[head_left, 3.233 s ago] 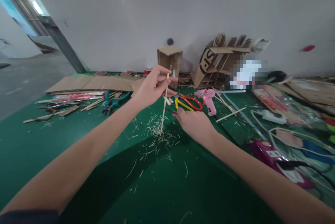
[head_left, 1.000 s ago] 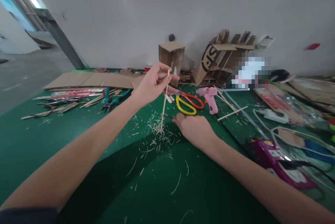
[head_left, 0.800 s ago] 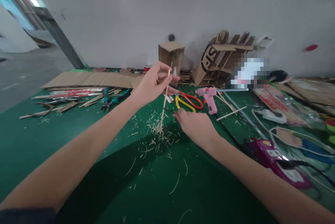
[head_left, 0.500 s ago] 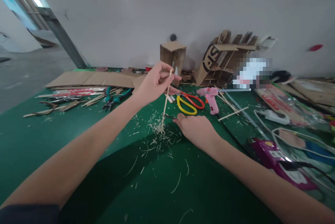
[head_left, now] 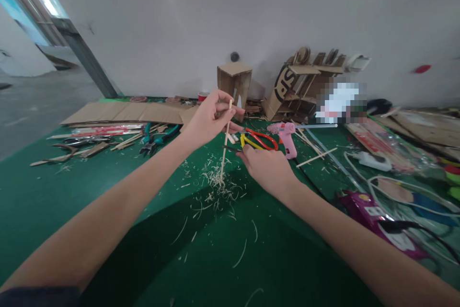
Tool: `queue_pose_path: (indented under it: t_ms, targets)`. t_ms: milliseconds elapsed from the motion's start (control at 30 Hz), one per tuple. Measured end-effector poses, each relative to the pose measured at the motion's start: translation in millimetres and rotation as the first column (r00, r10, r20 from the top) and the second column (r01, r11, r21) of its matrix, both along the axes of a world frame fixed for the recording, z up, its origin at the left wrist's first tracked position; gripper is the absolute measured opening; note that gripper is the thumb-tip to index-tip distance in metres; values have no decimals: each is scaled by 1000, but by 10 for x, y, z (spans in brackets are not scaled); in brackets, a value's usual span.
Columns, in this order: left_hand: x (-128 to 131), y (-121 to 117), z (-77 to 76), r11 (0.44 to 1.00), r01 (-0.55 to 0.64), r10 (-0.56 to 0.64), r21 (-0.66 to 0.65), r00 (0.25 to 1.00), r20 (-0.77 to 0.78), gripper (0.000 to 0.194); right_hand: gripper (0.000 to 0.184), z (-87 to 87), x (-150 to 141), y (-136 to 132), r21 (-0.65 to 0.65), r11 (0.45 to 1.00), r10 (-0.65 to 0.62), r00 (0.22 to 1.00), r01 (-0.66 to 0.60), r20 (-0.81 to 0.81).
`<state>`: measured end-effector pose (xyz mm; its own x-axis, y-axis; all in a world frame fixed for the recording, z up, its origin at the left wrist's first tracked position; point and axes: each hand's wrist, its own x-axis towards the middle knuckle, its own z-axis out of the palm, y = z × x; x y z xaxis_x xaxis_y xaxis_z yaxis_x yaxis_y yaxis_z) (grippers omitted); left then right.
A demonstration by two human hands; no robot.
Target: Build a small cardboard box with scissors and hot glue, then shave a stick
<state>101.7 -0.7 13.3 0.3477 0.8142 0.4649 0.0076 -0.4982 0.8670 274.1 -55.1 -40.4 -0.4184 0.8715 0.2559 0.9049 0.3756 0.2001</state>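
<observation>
My left hand [head_left: 212, 118] pinches a thin wooden stick [head_left: 225, 149] near its top. The stick leans slightly, and its lower end meets the green table among pale curled wood shavings [head_left: 219, 180]. My right hand [head_left: 268, 168] is closed on a small knife [head_left: 230, 148], its dark narrow blade pointing left and crossing the stick around the middle. The knife's handle is hidden in my fingers. Just behind my right hand lie scissors [head_left: 264, 138] with red and yellow handles, partly covered by it.
A pink glue gun [head_left: 287, 138] stands right of the scissors. Teal-handled pliers [head_left: 153, 143] and loose sticks lie left, before a flat cardboard sheet [head_left: 129, 111]. Cardboard boxes [head_left: 235, 70] stand against the wall. A purple device [head_left: 381, 225] with cables sits at right.
My right hand and the knife have moved up along the stick, covering more of the scissors' yellow handle. My left hand keeps its pinch. The view has shifted slightly.
</observation>
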Motion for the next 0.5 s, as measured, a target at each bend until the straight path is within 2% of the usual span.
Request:
queue_pose_path:
  t_ms: [133, 233, 400, 500]
  targets:
    - [-6, 29, -37, 1000, -23, 23, 8, 1000, -10, 14, 36, -77, 14, -26, -101, 994, 47, 999, -45, 26]
    - [-4, 40, -50, 1000, -22, 22, 6, 999, -31, 17, 36, -147, 37, -87, -125, 991, 48, 997, -41, 53]
    - [-6, 18, -36, 999, -23, 24, 22, 999, -27, 16, 37, -178, 65, -155, -198, 973, 146, 983, -122, 112]
    - [-8, 5, -22, 999, -29, 30, 22, 998, -53, 22, 37, -132, 64, -133, -157, 985, 81, 995, -70, 66]
